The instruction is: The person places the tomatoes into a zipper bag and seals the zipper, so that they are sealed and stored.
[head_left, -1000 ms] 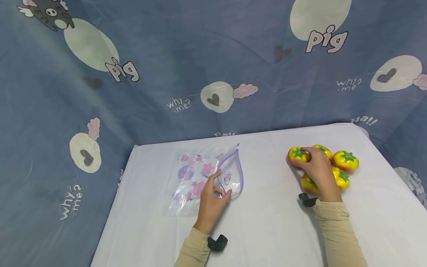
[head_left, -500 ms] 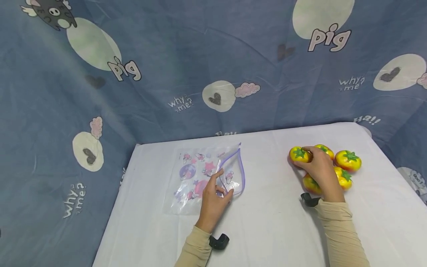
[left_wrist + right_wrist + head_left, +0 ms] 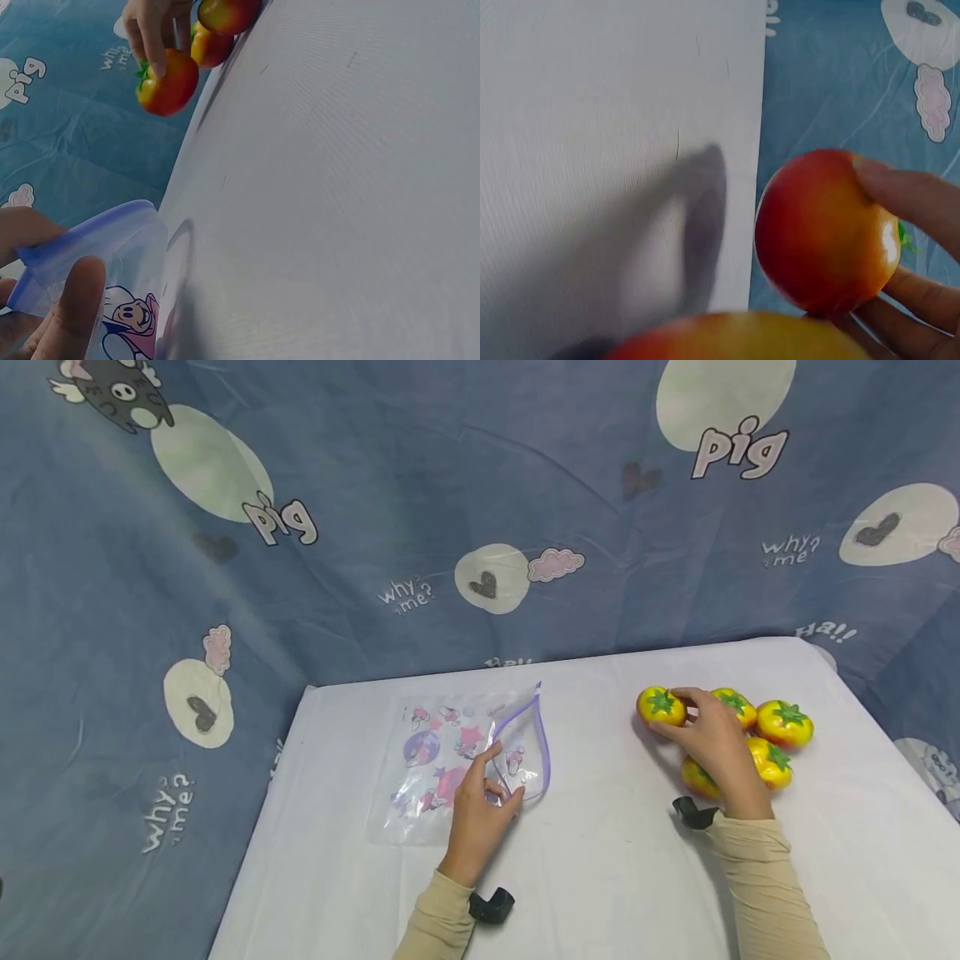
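Observation:
My left hand (image 3: 477, 822) holds a clear zip bag (image 3: 397, 818) by its mouth, with thumb and index finger spread at the opening. The bag lies flat with pink and purple cartoon prints, and its purple zip rim (image 3: 112, 220) gapes. In my right hand (image 3: 718, 743) is a red-and-yellow tomato (image 3: 821, 232) with a green leafy top, gripped between thumb and fingers. In the left wrist view this held tomato (image 3: 169, 84) hangs above the table's edge line. Another tomato (image 3: 701, 777) lies under the right hand, partly hidden by it.
More tomatoes stand close around the right hand: one behind it (image 3: 735, 706), one at the far right (image 3: 783, 724) and one beside the wrist (image 3: 771, 764). A white cloth covers the table (image 3: 592, 860). A blue printed curtain (image 3: 360, 510) rises behind and at the sides.
The right hand's tomato has shifted slightly left and up, away from the other tomatoes. The left hand and the bag hold their place.

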